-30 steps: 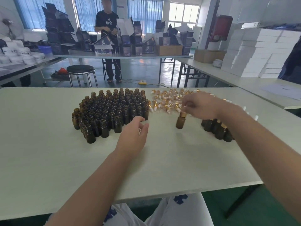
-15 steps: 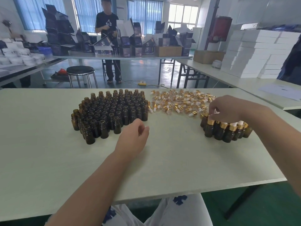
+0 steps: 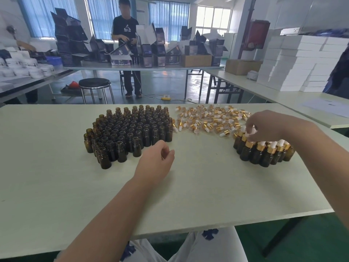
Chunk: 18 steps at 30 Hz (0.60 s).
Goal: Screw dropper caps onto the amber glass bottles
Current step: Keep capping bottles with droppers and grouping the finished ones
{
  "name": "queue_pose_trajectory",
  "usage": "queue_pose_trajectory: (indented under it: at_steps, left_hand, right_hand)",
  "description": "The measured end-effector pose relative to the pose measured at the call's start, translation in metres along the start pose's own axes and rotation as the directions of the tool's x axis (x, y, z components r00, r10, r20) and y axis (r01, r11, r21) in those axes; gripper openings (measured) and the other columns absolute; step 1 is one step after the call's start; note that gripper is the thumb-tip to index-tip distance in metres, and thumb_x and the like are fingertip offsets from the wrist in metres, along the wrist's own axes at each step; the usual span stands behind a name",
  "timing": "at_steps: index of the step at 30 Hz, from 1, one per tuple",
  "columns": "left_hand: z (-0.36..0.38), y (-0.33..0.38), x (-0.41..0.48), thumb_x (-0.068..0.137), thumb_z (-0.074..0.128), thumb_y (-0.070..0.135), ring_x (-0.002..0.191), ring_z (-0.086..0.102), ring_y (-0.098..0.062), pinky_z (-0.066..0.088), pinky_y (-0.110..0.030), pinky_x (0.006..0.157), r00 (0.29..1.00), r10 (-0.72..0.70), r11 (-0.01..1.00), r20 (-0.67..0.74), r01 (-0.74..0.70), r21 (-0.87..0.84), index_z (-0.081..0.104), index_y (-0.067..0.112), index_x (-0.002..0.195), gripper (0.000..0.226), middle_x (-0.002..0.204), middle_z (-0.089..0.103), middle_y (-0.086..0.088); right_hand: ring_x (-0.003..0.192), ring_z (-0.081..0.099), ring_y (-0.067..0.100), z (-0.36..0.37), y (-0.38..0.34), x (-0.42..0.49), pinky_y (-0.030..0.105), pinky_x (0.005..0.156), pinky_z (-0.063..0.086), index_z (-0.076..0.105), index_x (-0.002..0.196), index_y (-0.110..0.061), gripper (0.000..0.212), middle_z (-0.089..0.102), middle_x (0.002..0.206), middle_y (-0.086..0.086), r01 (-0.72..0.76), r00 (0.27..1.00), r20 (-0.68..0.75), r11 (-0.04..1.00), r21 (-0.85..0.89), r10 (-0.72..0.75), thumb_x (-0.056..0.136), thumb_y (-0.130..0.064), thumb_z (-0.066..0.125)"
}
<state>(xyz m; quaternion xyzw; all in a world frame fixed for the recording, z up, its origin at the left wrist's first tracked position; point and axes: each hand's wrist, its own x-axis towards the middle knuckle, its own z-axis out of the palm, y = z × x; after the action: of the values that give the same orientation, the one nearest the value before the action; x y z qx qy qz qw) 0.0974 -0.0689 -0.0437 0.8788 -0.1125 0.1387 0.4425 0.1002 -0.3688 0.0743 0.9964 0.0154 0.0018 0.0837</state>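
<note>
Head view: right hand (image 3: 264,125) at 2 o'clock, pinching top of capped bottle (image 3: 244,138) on 10 o'clock edge of capped cluster (image 3: 268,154). Left hand (image 3: 156,161) near desk (image 3: 56,186) centre, loosely curled, holding nothing. Uncapped amber bottles (image 3: 130,133) packed tight at 11 o'clock; loose dropper caps (image 3: 207,120) heaped at 1 o'clock. Risks: right wrist brushing cluster tips neighbours, domino fall; heaped caps' glass may snap if raked; left hand reaching out could knock front uncapped bottles

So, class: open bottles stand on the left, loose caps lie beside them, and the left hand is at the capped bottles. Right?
No: the head view shows the right hand at the capped bottles; the left hand is empty near the open bottles.
</note>
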Motion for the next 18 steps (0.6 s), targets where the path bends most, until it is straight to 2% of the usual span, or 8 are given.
queue_pose_trajectory:
  at_steps: [2, 5, 7, 10, 12, 15, 17, 18]
  left_hand:
    - [0.0, -0.001, 0.0, 0.092, 0.056, 0.03, 0.057, 0.044, -0.008, 0.036, -0.026, 0.056, 1.0, 0.016, 1.0, 0.004, -0.016, -0.002, 0.048, 0.023, 0.073, 0.022, 0.062, 0.048, 0.009]
    - [0.0, -0.001, 0.001, 0.092, 0.057, 0.031, 0.056, 0.044, -0.008, 0.036, -0.025, 0.056, 0.999, 0.035, 0.999, 0.017, -0.035, -0.004, 0.051, 0.024, 0.073, 0.021, 0.059, 0.048, 0.009]
    - [-0.001, -0.002, 0.002, 0.092, 0.058, 0.032, 0.055, 0.043, -0.008, 0.036, -0.025, 0.056, 0.999, 0.034, 0.999, 0.027, -0.033, -0.014, 0.052, 0.025, 0.072, 0.022, 0.058, 0.047, 0.01]
    - [0.0, -0.003, 0.001, 0.092, 0.057, 0.033, 0.055, 0.042, -0.008, 0.035, -0.025, 0.056, 0.999, 0.035, 0.999, 0.031, -0.035, -0.012, 0.052, 0.025, 0.072, 0.023, 0.058, 0.046, 0.01]
    - [-0.001, -0.003, 0.001, 0.094, 0.055, 0.033, 0.055, 0.041, -0.007, 0.034, -0.026, 0.055, 0.999, 0.033, 0.999, 0.025, -0.032, -0.008, 0.05, 0.026, 0.073, 0.023, 0.058, 0.045, 0.009]
    - [-0.001, -0.002, 0.0, 0.096, 0.051, 0.031, 0.053, 0.039, -0.005, 0.034, -0.026, 0.055, 1.0, 0.028, 0.999, 0.013, -0.028, -0.017, 0.047, 0.025, 0.074, 0.023, 0.059, 0.044, 0.009]
    - [-0.002, -0.001, 0.0, 0.097, 0.049, 0.03, 0.055, 0.04, -0.007, 0.038, -0.03, 0.059, 0.999, 0.027, 0.999, 0.018, -0.027, -0.025, 0.048, 0.021, 0.077, 0.022, 0.061, 0.046, 0.008]
    - [-0.002, 0.0, 0.0, 0.098, 0.047, 0.03, 0.059, 0.045, -0.011, 0.041, -0.033, 0.061, 0.999, 0.024, 0.999, 0.022, -0.024, -0.027, 0.049, 0.019, 0.08, 0.021, 0.064, 0.049, 0.005]
  right_hand:
    - [0.089, 0.052, 0.015, -0.003, -0.001, 0.002, 0.029, 0.082, 0.047, 0.061, 0.095, -0.023, 0.012, 0.059, 0.098, -0.001, 0.013, 0.998, -0.069, 0.999, 0.035, -0.011, 0.088, -0.032, 0.065]
    - [0.076, 0.048, 0.009, -0.004, -0.013, 0.007, 0.026, 0.071, 0.041, 0.062, 0.095, -0.021, 0.014, 0.055, 0.085, -0.006, 0.078, 0.976, -0.211, 0.991, 0.113, -0.052, 0.09, -0.034, 0.06]
    - [0.074, 0.047, 0.008, 0.0, -0.028, 0.012, 0.028, 0.07, 0.042, 0.062, 0.099, -0.021, 0.017, 0.054, 0.084, -0.006, 0.114, 0.966, -0.25, 0.979, 0.17, -0.069, 0.092, -0.036, 0.058]
    - [0.079, 0.05, 0.012, 0.013, -0.054, 0.027, 0.028, 0.072, 0.041, 0.058, 0.115, -0.02, 0.027, 0.059, 0.09, -0.003, 0.141, 0.971, -0.222, 0.958, 0.251, -0.085, 0.093, -0.036, 0.055]
    - [0.089, 0.054, 0.018, 0.027, -0.072, 0.041, 0.029, 0.076, 0.042, 0.049, 0.128, -0.017, 0.041, 0.062, 0.107, 0.005, 0.131, 0.981, -0.178, 0.93, 0.344, -0.073, 0.093, -0.038, 0.056]
    - [0.098, 0.055, 0.025, 0.047, -0.094, 0.063, 0.028, 0.072, 0.04, 0.037, 0.135, -0.008, 0.055, 0.058, 0.12, 0.01, 0.011, 0.987, -0.136, 0.826, 0.564, 0.08, 0.093, -0.04, 0.054]
    - [0.099, 0.054, 0.027, 0.057, -0.102, 0.077, 0.029, 0.07, 0.043, 0.027, 0.142, -0.003, 0.065, 0.055, 0.125, 0.015, -0.098, 0.98, -0.072, 0.76, 0.642, 0.187, 0.094, -0.038, 0.053]
    - [0.102, 0.054, 0.028, 0.061, -0.106, 0.083, 0.032, 0.074, 0.047, 0.019, 0.146, -0.002, 0.071, 0.054, 0.128, 0.016, -0.137, 0.976, -0.037, 0.742, 0.656, 0.212, 0.094, -0.037, 0.053]
